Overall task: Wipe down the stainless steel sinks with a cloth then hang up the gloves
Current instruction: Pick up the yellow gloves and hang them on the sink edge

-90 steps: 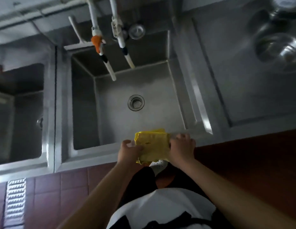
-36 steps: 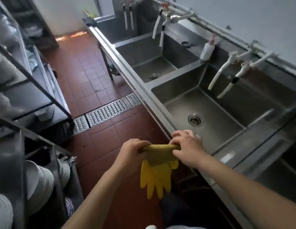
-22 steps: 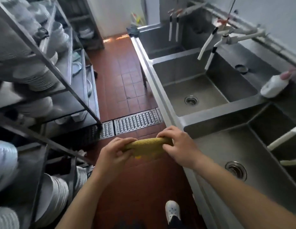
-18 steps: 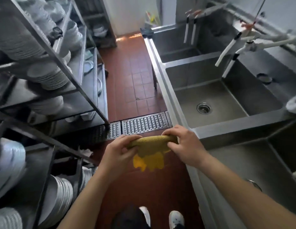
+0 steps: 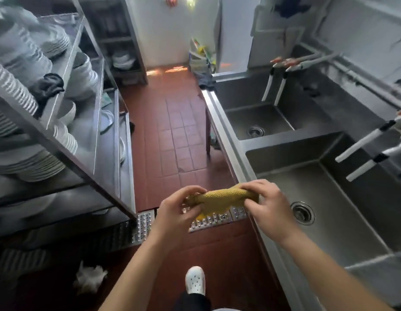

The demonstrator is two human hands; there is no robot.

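You stand in the aisle between the dish rack point(image 5: 60, 122) and the row of sinks point(image 5: 325, 198) on your right. The yellow gloves point(image 5: 224, 198) hang in the air in front of you over the floor drain grate point(image 5: 208, 221) — a bunched roll, long axis left to right. Your left hand point(image 5: 174, 212) pinches one end, your right hand point(image 5: 269, 203) grips the other, equally near; no hanging hook is plainly visible.

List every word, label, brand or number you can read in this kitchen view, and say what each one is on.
None can be read.
The yellow gloves, held between the left hand and right hand, show only a knobbly texture.
The sinks and stacked plates bear no visible marks.
The bags by the far wall are too blurred.
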